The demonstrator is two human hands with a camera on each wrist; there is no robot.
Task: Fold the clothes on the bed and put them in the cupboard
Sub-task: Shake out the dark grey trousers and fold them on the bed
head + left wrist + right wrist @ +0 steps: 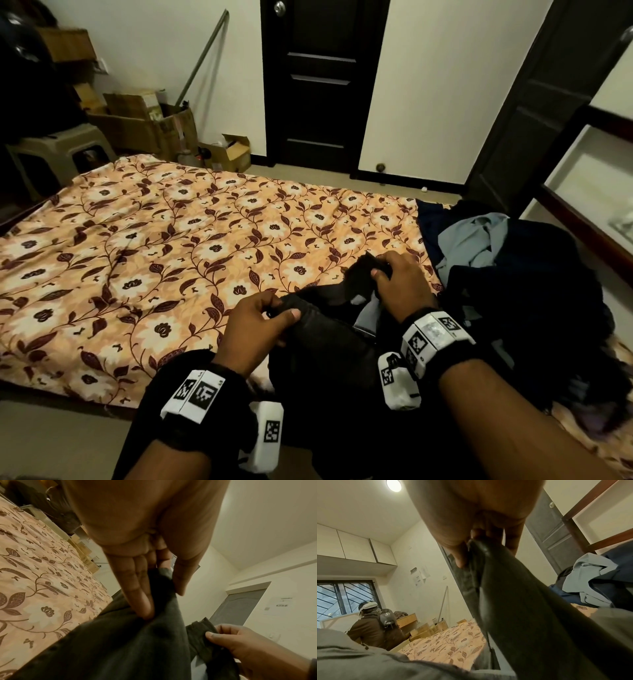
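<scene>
Left hand (255,320): thumb and fingers (137,588) pinch a fold of 1 black cloth garment (325,349). Right hand (400,284): fingers curled, thumb clamping another edge of the same garment. Garment hangs over the near edge of the floral orange bedspread (154,246). 1 heap of dark and pale-blue clothes (507,260) on the bedspread's right end.

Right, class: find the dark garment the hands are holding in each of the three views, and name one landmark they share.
Head: dark garment low centre, between both hands.
Left wrist: bottom centre, pinched by the left hand.
Right wrist: a diagonal band from the right hand to the lower right.
Shared landmark: floral bedsheet.
</scene>
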